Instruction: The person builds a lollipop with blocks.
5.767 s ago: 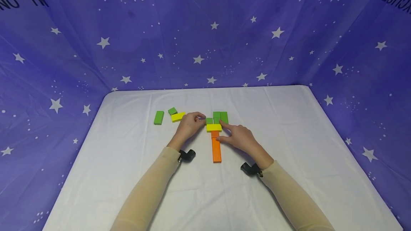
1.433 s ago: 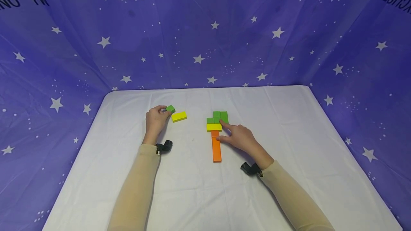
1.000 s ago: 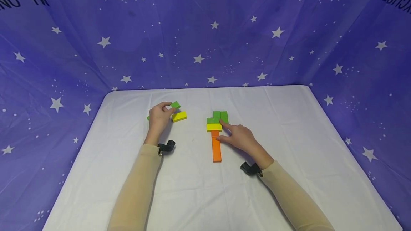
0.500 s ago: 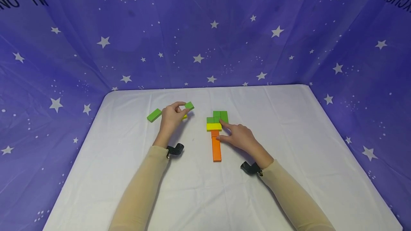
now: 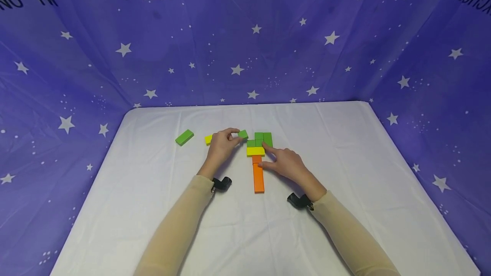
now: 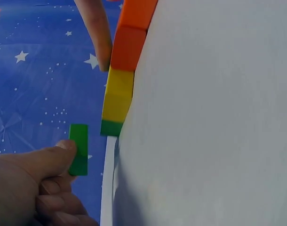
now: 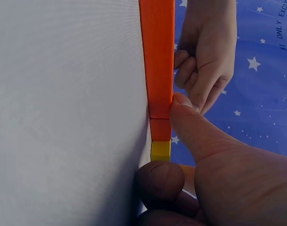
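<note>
My left hand point(image 5: 222, 145) pinches a small green block point(image 5: 243, 134) between thumb and fingers, just left of a flat arrangement of blocks. In the left wrist view that green block point(image 6: 79, 149) is held apart from the row. The arrangement has several green blocks point(image 5: 267, 139) at the far end, a yellow block point(image 5: 255, 151) across the middle and orange blocks point(image 5: 258, 178) as a stem. My right hand point(image 5: 288, 164) rests beside it, index fingertip on the green part and thumb against the orange. In the right wrist view the thumb touches the long orange block point(image 7: 158, 61).
A loose green block point(image 5: 184, 137) lies to the left on the white-covered table point(image 5: 326, 131). Another yellow block point(image 5: 208, 140) is partly hidden behind my left hand. A purple star-patterned cloth point(image 5: 238, 46) hangs behind and at both sides.
My left hand has picked up the small green block from beside the loose yellow one and carried it right, to the arrangement. The loose long green block has turned. My right hand stays put.
</note>
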The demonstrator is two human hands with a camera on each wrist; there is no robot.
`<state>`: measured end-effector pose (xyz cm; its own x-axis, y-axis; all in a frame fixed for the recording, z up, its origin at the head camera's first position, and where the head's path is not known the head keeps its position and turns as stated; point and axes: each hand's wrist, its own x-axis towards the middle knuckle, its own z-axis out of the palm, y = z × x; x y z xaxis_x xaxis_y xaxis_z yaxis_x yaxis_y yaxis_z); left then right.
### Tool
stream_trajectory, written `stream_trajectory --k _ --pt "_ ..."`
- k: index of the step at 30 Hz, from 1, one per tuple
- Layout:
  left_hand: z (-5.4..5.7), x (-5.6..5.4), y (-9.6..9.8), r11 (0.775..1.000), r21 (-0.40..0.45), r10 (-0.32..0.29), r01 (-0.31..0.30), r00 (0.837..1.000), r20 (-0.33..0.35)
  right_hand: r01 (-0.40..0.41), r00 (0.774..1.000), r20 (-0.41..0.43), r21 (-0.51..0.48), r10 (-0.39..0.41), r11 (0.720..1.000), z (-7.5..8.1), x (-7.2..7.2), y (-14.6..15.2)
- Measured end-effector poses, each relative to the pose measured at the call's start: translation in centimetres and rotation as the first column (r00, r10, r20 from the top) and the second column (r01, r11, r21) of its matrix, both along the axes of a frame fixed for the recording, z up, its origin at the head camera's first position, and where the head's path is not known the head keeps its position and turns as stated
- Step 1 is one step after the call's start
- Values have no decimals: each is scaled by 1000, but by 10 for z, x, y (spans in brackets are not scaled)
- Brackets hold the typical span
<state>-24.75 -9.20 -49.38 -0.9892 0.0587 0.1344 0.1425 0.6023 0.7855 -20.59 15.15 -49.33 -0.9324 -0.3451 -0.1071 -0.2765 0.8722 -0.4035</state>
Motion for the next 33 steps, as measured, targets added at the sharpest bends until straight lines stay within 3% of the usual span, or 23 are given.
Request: stream_trajectory --k 24,33 --pt "-5 -11 17 1000 5 -11 11 999 49 12 1000 13 28 -12 1000 -1 -2 0" --pt "-7 -13 19 997 -62 -46 50 997 69 16 1000 16 25 -17 1000 -1 -2 0"
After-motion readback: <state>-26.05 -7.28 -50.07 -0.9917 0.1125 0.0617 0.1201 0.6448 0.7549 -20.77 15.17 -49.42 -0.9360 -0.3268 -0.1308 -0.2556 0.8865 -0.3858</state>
